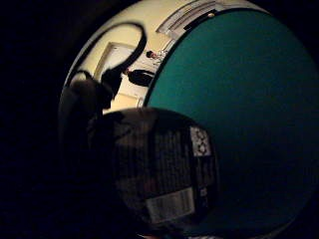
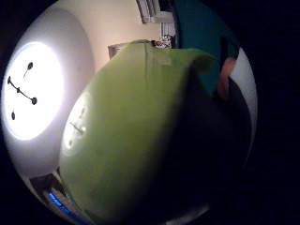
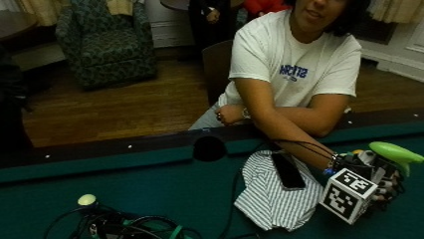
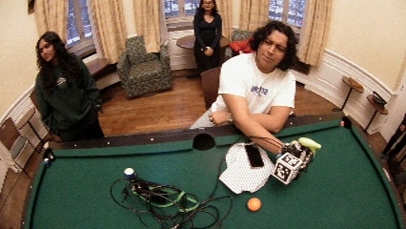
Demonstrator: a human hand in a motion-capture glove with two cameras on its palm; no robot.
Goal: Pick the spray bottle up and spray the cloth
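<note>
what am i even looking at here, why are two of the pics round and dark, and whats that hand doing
No machine here: a person sits at a green pool table, working with a gloved right hand. The two round pictures come from small cameras on that hand's palm, so whatever it holds fills them: the green spray bottle and its label. The other two pictures come from cameras across the table. The hand grips the bottle upright beside a striped cloth with a black phone lying on it. Also on the felt: an orange ball and a tangle of cables.
</note>
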